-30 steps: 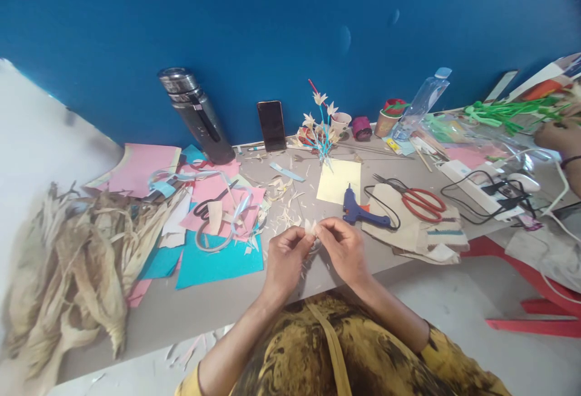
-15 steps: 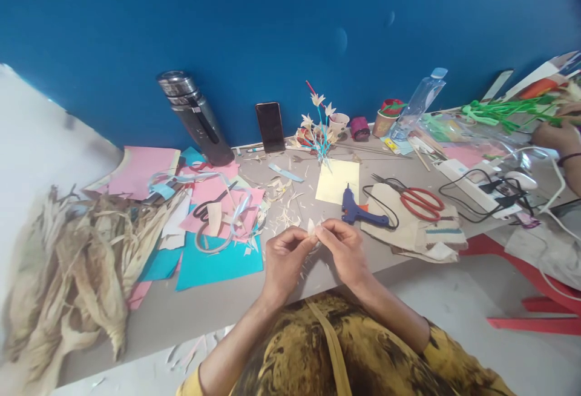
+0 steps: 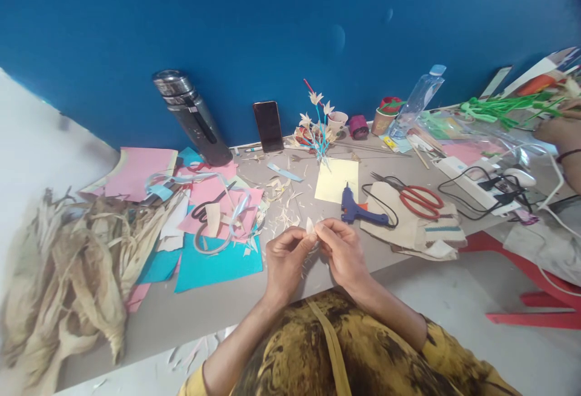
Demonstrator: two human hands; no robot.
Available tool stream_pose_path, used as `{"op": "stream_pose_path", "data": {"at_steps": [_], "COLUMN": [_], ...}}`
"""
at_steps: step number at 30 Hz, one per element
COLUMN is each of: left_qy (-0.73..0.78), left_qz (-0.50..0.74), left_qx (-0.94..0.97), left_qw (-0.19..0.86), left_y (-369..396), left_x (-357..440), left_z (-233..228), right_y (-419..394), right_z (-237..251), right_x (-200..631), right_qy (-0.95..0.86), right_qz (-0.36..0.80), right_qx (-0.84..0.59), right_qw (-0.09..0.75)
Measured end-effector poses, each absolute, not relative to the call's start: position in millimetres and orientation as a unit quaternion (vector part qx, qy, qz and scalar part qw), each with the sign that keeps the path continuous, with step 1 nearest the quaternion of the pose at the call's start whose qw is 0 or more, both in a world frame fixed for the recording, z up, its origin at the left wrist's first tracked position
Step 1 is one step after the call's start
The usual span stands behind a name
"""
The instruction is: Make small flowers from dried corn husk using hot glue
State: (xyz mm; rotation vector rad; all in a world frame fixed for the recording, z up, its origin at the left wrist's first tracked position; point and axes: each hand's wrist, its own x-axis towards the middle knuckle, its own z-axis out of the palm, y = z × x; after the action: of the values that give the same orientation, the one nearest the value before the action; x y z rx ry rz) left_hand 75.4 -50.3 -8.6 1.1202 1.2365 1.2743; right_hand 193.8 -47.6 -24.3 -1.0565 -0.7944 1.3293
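Observation:
Near the table's front edge, my left hand [image 3: 287,257] pinches a small pale petal-shaped piece [image 3: 310,226] between thumb and fingers, its pointed tip upward. The fingertips of my right hand [image 3: 342,249] are closed on the same piece from the other side, and its lower part is hidden by the fingers. Beyond my hands lie pale husk-like scraps [image 3: 285,211]. A blue glue gun [image 3: 363,211] rests to the right of my right hand. Farther back stand pale flowers [image 3: 316,99] on blue stems, beside a yellow paper sheet [image 3: 336,179].
Dried husks [image 3: 91,281] are heaped at left, near coloured paper [image 3: 222,269] and black scissors [image 3: 206,205]. Red-handled scissors [image 3: 421,202] lie on cloth at right, by a power strip [image 3: 476,184]. A flask [image 3: 197,120] and phone [image 3: 269,126] stand behind. Another person's hand [image 3: 560,135] is far right.
The tip of the pale piece shows slightly more above my fingers. Both hands stay in nearly the same place, and the view has shifted slightly.

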Motion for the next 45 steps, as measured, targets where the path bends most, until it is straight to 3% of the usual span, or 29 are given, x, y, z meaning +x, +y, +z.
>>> {"op": "stream_pose_path", "data": {"at_steps": [12,20,26,40,45], "left_qy": [0.52,0.495,0.495,0.454,0.477], "left_qz": [0.532,0.526,0.524,0.504,0.504], "left_qx": [0.453,0.386,0.414,0.368,0.411], "left_qw": [0.492,0.574,0.555,0.637,0.592], "left_y": [-50.0,-51.6,-46.5,-33.7,-34.0], "left_x": [76.7,71.6,69.2,61.9,57.4], "left_z": [-8.4,-8.9,-5.6,-8.4,1.6], "right_y": [-47.8,-45.9,-44.0,-35.9,-35.1], "right_z": [-24.1,-19.4,-11.7,-19.8,-15.0], "right_x": [196.9,195.9,189.8,197.2,196.0], "right_qy": [-0.37,-0.321,-0.328,-0.353,-0.36], "right_qz": [0.586,0.604,0.618,0.598,0.593], "right_qx": [-0.441,-0.437,-0.419,-0.437,-0.448], "right_qw": [0.57,0.584,0.579,0.572,0.563]}}
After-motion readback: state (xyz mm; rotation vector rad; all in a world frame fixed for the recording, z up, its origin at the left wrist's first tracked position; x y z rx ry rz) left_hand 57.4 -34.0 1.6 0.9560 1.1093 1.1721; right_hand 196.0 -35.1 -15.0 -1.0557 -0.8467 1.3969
